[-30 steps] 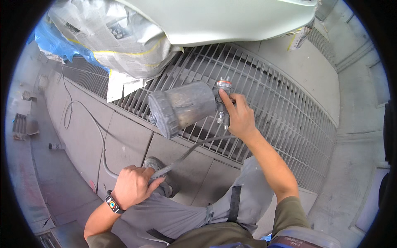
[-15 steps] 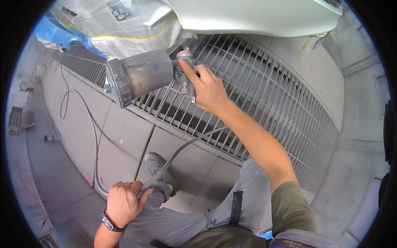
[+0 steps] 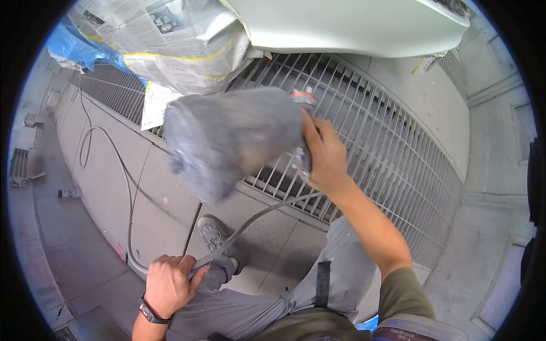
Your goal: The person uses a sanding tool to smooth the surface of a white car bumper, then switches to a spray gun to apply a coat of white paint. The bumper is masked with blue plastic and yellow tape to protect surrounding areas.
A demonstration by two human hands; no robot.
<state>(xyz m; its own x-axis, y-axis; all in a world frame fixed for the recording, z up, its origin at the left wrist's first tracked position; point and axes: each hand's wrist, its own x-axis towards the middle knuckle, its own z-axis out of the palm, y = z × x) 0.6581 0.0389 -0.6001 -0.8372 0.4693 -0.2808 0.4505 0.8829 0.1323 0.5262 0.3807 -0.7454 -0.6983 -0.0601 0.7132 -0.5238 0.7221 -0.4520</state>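
A grey spray gun (image 3: 303, 101) with a large, paint-dusted cup (image 3: 233, 128) is gripped in my right hand (image 3: 329, 152). The cup points left and is smeared by motion. My fingers wrap round the gun's body; the trigger cannot be made out. My left hand (image 3: 170, 284), low on the left, is closed round a grey air hose (image 3: 244, 227). From there the hose runs up and right to behind my right wrist. Beyond the gun is a pale green car body panel (image 3: 358, 28), apart from it.
Newspaper masking (image 3: 187, 62) with yellow tape and blue plastic film (image 3: 88, 48) cover the part left of the panel. A metal floor grate (image 3: 369, 125) lies beneath the gun, bordered by grey floor slabs (image 3: 165, 187). The hose loops across the floor at left. A small can (image 3: 69, 194) lies there.
My right hand has moved right and slightly down with the spray gun, whose cup appears larger and blurred. My left hand stays on the hose.
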